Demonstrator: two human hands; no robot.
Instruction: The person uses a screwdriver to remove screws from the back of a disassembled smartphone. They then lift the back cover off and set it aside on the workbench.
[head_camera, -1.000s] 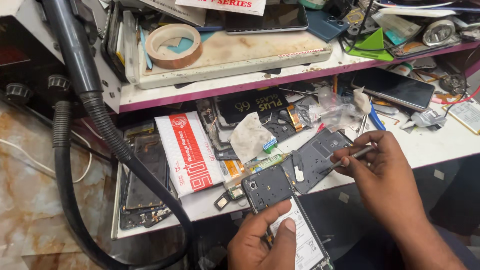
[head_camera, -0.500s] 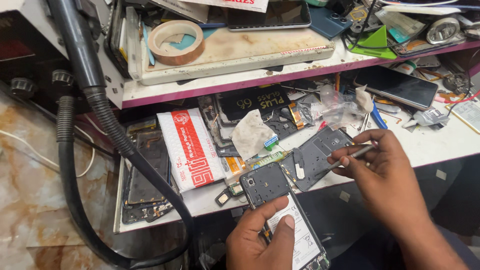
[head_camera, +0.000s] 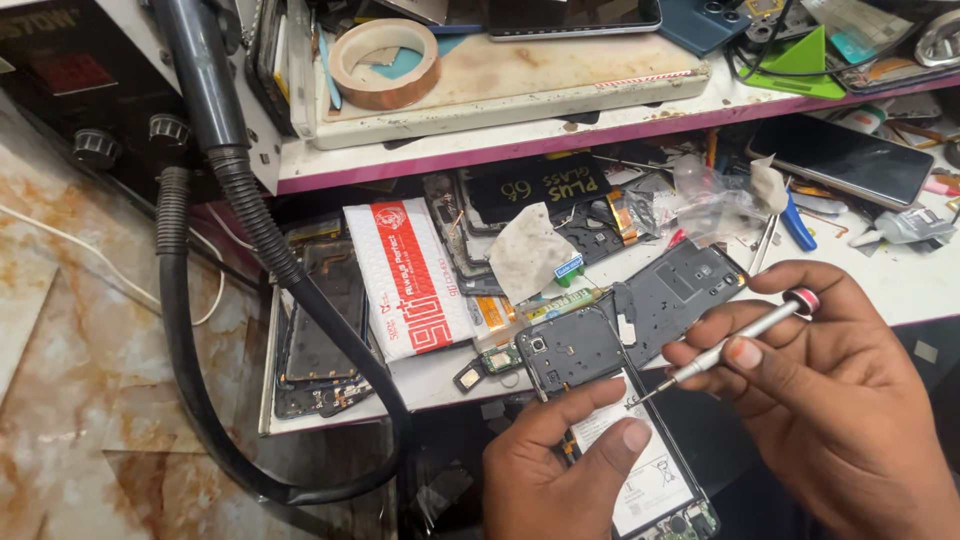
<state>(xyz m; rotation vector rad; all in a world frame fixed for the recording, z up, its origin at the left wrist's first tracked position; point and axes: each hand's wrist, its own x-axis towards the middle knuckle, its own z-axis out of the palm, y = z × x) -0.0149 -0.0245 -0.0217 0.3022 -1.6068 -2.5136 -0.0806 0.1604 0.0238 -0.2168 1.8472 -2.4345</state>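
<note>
Plainly, my left hand (head_camera: 560, 460) grips the opened phone (head_camera: 610, 420) to steady it while my right hand (head_camera: 830, 390) pinches the small screwdriver (head_camera: 725, 345), tip angled toward its frame.

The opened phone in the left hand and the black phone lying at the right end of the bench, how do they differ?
The opened phone has its back off, showing a white battery and a dark inner plate; the black phone is closed, with a smooth glossy face. The opened phone is held in the left hand; the black phone lies untouched on the bench. Both are slim rectangles.
</note>
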